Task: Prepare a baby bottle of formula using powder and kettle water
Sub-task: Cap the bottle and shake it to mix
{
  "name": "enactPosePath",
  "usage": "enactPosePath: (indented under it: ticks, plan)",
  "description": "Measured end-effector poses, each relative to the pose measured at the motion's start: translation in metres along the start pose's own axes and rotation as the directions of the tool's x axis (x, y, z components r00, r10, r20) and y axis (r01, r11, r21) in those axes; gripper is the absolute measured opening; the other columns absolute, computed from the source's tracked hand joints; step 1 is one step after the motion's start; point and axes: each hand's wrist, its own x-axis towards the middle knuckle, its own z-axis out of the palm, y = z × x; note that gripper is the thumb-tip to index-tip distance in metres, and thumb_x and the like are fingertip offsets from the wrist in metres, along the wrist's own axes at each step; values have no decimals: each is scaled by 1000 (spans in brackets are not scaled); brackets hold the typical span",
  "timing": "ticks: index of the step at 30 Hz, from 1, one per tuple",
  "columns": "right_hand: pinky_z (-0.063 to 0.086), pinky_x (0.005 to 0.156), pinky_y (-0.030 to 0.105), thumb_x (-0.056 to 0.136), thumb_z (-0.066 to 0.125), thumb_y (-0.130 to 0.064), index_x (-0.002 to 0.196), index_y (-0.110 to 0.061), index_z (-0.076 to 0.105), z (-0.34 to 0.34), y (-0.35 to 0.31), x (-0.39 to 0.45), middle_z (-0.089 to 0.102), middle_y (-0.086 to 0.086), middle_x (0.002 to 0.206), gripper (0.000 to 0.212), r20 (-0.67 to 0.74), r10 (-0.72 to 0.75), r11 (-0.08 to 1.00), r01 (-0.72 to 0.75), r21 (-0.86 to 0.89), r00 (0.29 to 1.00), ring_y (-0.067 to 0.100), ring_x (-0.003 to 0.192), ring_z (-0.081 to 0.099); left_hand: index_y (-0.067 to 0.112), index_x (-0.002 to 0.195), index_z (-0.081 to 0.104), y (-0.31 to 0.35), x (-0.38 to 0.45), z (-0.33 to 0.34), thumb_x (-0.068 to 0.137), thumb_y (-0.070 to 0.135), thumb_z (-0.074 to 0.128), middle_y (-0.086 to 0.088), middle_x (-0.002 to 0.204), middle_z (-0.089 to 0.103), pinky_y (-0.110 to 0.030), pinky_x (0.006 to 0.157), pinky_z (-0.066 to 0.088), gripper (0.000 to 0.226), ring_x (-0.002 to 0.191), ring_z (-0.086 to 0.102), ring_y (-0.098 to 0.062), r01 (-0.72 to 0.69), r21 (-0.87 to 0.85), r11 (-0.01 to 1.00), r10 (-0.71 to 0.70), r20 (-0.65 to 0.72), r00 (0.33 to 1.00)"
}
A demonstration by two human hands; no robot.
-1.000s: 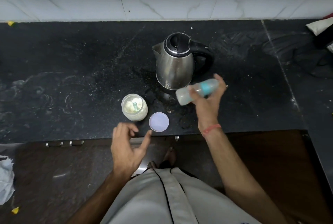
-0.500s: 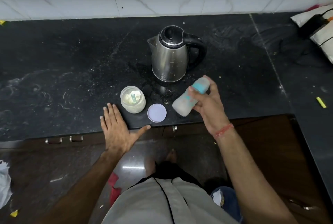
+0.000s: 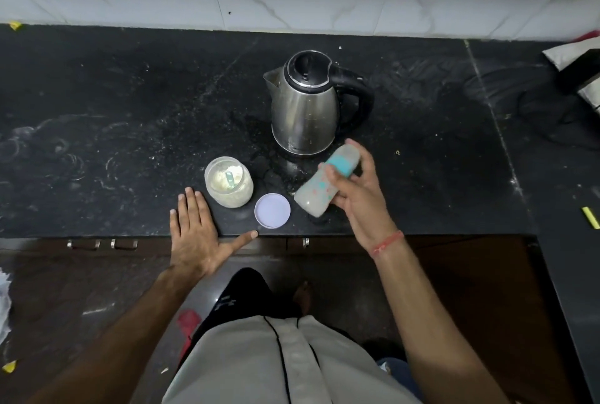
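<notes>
My right hand (image 3: 360, 191) grips a baby bottle (image 3: 319, 187) with a teal collar and milky liquid inside. It is held tilted above the counter, cap end toward the kettle. The bottle looks motion-blurred. A steel kettle (image 3: 305, 108) with a black lid and handle stands behind it. An open jar of formula powder (image 3: 229, 183) with a scoop inside sits to the left. Its pale round lid (image 3: 272, 210) lies flat near the counter's front edge. My left hand (image 3: 196, 234) rests flat and spread on that edge, beside the jar.
The black stone counter (image 3: 113, 131) is dusted with powder and wet around the kettle. A black cable and a bag (image 3: 571, 66) lie at the far right. Drawer handles (image 3: 100, 244) sit below the counter edge. A white tiled wall runs behind.
My right hand has tipped the bottle from nearly level to steeply slanted, base down toward the lid. My left hand dropped from mid-air onto the counter edge and flattened.
</notes>
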Motion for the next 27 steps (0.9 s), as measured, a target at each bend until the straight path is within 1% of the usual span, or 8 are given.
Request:
enactPosePath:
  ticks: [5,8,10,14,17,20,22,27]
  plan:
    - [62,103,48,94,84,-16,157,-45,46,-4,0,-1,70,16,142,79,142,62,992,-46,-114,988,27,133,70,4,173,-13,1,8,-3,51,122,24,-14,182,-20,-53,137,-8,174,169,-20,-29,52,-28,998,-49,104,993]
    - [56,112,53,92,81,-16,160,-30,41,-8,7,1,72,15,142,81,35,56,996,-59,74,998,30,138,66,5,173,-13,1,7,-3,51,122,26,-13,183,-20,-51,137,-10,174,169,-21,-27,56,-46,997,-51,114,992]
    - [50,118,56,97,75,-10,159,-18,43,-12,11,2,71,13,146,70,48,81,971,-90,222,996,36,141,63,6,173,-13,1,6,-1,52,122,28,-12,183,-20,-50,136,-11,173,169,-21,-27,51,-49,998,-46,97,994]
    - [51,117,54,100,65,1,146,-18,60,-13,11,-1,69,12,146,50,36,123,779,-119,616,992,32,136,68,6,173,-14,0,8,-3,52,122,29,-12,182,-22,-51,136,-11,173,168,-23,-27,44,-61,997,-37,107,994]
    - [52,115,56,96,65,3,139,-16,65,-2,17,-6,70,16,137,47,147,182,736,-234,635,972,36,129,70,6,173,-14,0,7,-4,51,122,28,-12,182,-21,-52,136,-10,174,169,-22,-27,46,-64,997,-38,125,991]
    - [47,120,54,91,61,6,129,-13,69,0,10,-4,69,10,122,43,225,95,702,-225,676,970,32,118,69,6,173,-16,1,7,-6,50,122,27,-12,182,-23,-51,136,-12,175,168,-24,-27,54,-63,997,-45,140,989]
    - [48,118,49,85,62,3,116,-16,69,5,5,-1,64,6,112,37,191,22,613,-164,772,981,27,107,66,7,172,-18,2,6,-9,49,123,26,-11,181,-26,-50,136,-14,175,167,-27,-26,56,-65,996,-45,160,986]
    - [49,95,41,72,52,-3,101,-15,61,7,1,-7,55,3,92,33,252,103,689,-252,679,962,23,83,56,6,172,-19,5,6,-12,49,122,26,-11,181,-26,-51,136,-14,174,167,-27,-26,52,-56,997,-42,167,985]
